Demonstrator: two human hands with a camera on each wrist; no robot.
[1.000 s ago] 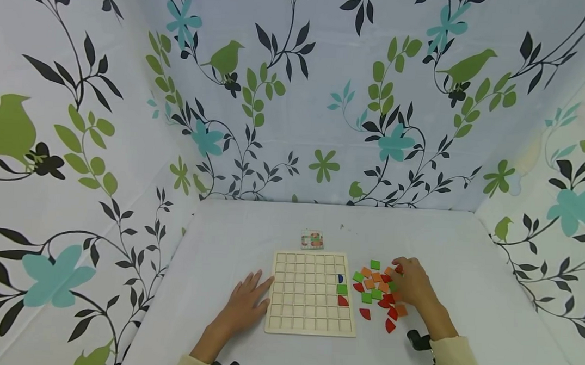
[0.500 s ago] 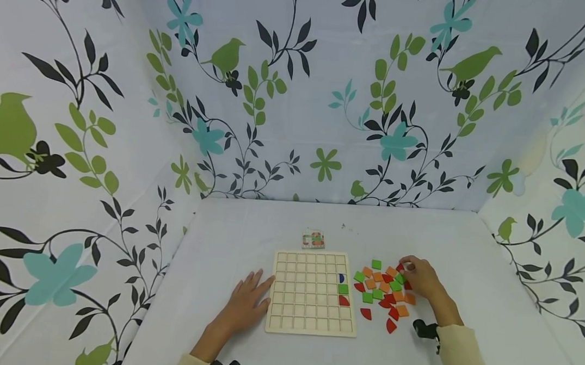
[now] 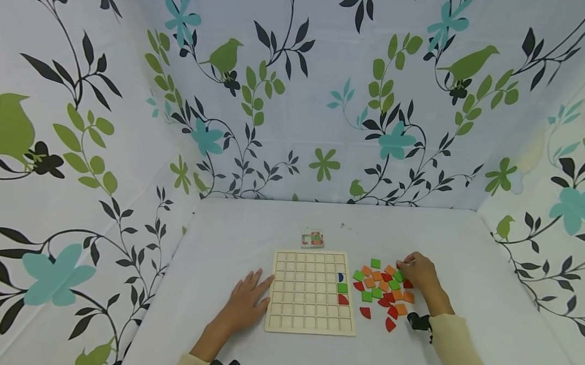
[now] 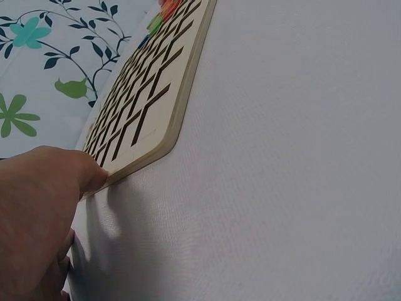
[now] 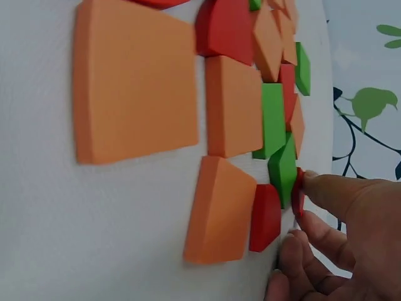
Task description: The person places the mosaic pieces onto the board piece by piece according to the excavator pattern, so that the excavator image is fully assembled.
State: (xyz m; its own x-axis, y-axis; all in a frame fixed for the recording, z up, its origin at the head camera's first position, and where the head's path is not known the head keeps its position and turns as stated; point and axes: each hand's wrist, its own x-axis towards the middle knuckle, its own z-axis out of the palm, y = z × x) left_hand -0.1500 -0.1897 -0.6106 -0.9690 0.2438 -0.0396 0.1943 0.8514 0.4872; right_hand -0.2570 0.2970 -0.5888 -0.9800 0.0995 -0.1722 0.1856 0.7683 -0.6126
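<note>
My right hand (image 3: pixel 420 271) is at the far right edge of the loose pieces. In the right wrist view, the thumb and forefinger of that hand (image 5: pixel 341 216) pinch a red piece (image 5: pixel 299 191) beside a green piece (image 5: pixel 285 169). The wooden grid board (image 3: pixel 311 325) holds a blue, a green (image 3: pixel 342 287) and a red piece (image 3: pixel 343 299) in its right part. My left hand (image 3: pixel 244 304) lies with spread fingers at the board's left edge; in the left wrist view this hand (image 4: pixel 44 207) touches the board (image 4: pixel 166 135).
Green, orange and red pieces (image 3: pixel 367 297) lie scattered right of the board, with a red one (image 3: pixel 365 313) nearer its edge. A small patterned card (image 3: pixel 312 238) lies behind the board. Patterned cloth (image 3: pixel 295 123) surrounds the white table.
My right hand has shifted right and slightly back from over the pieces, uncovering several orange, green and red ones. My left hand stays at the board's edge.
</note>
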